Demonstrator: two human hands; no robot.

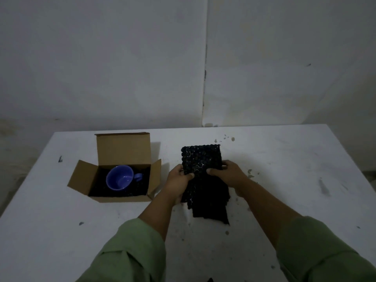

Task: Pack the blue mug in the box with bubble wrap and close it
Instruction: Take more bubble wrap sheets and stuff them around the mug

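Observation:
A blue mug (120, 177) stands upright in an open cardboard box (119, 197) at the table's left, its handle to the right, on dark padding that lines the box floor. The box flaps stand open, the back one upright. To the right of the box, both hands hold a sheet of black bubble wrap (201, 159) above the table. My left hand (179, 179) grips its left edge and my right hand (225, 173) grips its right edge. The wrap's lower part hangs folded between my wrists.
The white table (61, 220) is scuffed, with small scraps scattered near its middle and right. A pale wall rises close behind the table's far edge. A small dark scrap shows at the bottom edge of the view.

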